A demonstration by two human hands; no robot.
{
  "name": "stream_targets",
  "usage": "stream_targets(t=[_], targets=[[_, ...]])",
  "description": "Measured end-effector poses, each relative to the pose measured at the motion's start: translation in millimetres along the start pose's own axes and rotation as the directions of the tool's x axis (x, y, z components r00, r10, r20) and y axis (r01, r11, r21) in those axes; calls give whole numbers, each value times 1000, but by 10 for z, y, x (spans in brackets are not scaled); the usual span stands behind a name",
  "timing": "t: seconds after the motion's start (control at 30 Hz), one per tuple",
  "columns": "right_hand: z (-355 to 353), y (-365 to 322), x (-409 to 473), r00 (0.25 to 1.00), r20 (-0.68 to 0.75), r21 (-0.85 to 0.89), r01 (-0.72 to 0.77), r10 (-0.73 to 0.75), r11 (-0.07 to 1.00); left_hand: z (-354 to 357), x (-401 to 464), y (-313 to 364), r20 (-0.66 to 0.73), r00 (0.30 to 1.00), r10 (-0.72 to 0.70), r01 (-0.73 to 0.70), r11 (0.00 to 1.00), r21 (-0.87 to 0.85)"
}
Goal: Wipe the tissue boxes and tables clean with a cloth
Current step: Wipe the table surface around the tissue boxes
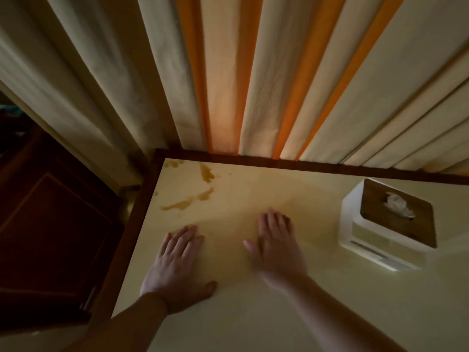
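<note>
A cream-topped table (253, 313) with a dark wooden rim fills the lower part of the view. Brown stains (203, 184) mark its far left corner. My left hand (175, 268) lies flat on the tabletop with straight fingers, just below the stains. My right hand (276, 245) is also flat and spread, beside the left, slightly blurred. A white tissue box (368, 240) with a wooden lid and a tissue poking out stands to the right of my right hand, apart from it. No cloth is in view.
Cream and orange curtains (228, 85) hang directly behind the table's far edge. A dark wooden cabinet (50, 224) stands close to the left of the table.
</note>
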State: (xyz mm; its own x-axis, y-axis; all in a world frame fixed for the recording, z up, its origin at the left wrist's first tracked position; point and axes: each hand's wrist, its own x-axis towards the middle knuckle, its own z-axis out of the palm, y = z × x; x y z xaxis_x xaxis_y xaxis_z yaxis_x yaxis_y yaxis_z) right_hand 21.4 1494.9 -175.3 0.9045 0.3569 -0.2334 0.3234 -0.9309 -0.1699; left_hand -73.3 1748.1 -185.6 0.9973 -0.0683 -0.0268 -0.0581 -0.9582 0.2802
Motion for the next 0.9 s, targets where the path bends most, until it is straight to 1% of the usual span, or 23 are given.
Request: stream_targets(t=[0.07, 0.13, 0.17, 0.2, 0.27, 0.33, 0.37, 0.43, 0.47, 0.5, 0.57, 0.67, 0.73, 0.77, 0.9], targets=[[-78, 268, -82, 993, 10, -24, -121, 121, 992, -45, -33, -11, -13, 1000, -12, 11, 998, -69], [-168, 354, 23, 977, -12, -45, -215, 214, 976, -87, -41, -95, -55, 998, -37, 27, 985, -168], [-203, 313, 118, 970, -27, -41, -243, 242, 969, -117, -33, -177, -74, 994, -75, 60, 981, -185], [-213, 224, 220, 967, -40, -32, -254, 253, 967, -164, -13, -269, -86, 987, -133, 117, 979, -168], [-167, -55, 382, 975, -46, -16, -219, 218, 976, -241, -10, -461, -92, 950, -298, 289, 952, -97], [-52, -388, 376, 995, -22, -13, -93, 93, 996, -228, -34, -604, -78, 904, -421, 417, 907, -62], [27, -549, 289, 1000, -2, -14, -10, 10, 1000, -227, -46, -630, -65, 893, -444, 441, 896, -55], [147, -767, -20, 992, 47, -23, 122, -121, 992, -221, -50, -636, -53, 897, -440, 437, 898, -49], [186, -785, -174, 985, 74, -24, 155, -153, 988, -218, -49, -636, -42, 899, -435, 433, 900, -45], [189, -756, -294, 982, 97, -22, 163, -160, 986, -227, -47, -650, -29, 902, -431, 429, 902, -42], [173, -581, -368, 988, 85, -37, 130, -126, 991, -251, -49, -695, -14, 906, -423, 422, 906, -39], [66, -290, -2, 999, 42, -94, 13, -9, 996, -281, -47, -712, -11, 908, -419, 419, 908, -17], [-45, -279, 398, 998, -36, -121, -53, 49, 991, -295, -39, -691, -19, 913, -407, 407, 913, -4], [-96, -343, 611, 997, -66, -129, -51, 42, 990, -300, -36, -680, -21, 914, -405, 405, 914, -2], [-181, -977, 1291, 999, -11, -71, 32, -33, 997, -293, 5, -680, 0, 908, -418, 417, 908, 45]])
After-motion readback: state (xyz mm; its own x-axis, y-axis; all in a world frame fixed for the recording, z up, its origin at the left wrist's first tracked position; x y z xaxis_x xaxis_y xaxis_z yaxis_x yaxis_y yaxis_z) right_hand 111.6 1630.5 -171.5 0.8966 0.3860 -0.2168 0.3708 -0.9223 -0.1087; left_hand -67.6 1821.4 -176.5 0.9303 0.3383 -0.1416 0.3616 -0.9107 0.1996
